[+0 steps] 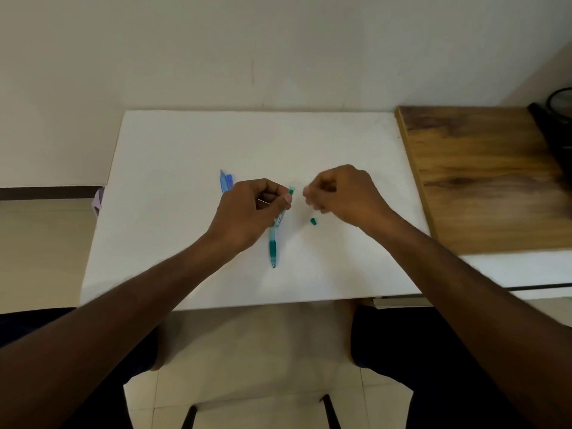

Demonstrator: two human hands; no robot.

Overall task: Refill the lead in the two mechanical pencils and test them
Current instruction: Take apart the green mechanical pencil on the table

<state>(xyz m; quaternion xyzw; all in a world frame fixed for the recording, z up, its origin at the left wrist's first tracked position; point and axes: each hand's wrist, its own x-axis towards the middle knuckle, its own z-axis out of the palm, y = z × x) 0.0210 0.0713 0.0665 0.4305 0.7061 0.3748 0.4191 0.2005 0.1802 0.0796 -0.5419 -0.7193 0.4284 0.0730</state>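
Observation:
My left hand grips a green mechanical pencil by its upper barrel, tip pointing toward me and open top end near 940,630. Just right of that top end, my right hand pinches something small and pale between fingertips; I cannot make out what it is. A small green cap lies on the white table below my right hand. A blue mechanical pencil lies on the table behind my left hand, partly hidden, with a blue lead case beside it.
A wooden board lies along the table's right side, with a dark object at its far corner. The wall runs close behind the table. My knees and a stool frame show below the front edge.

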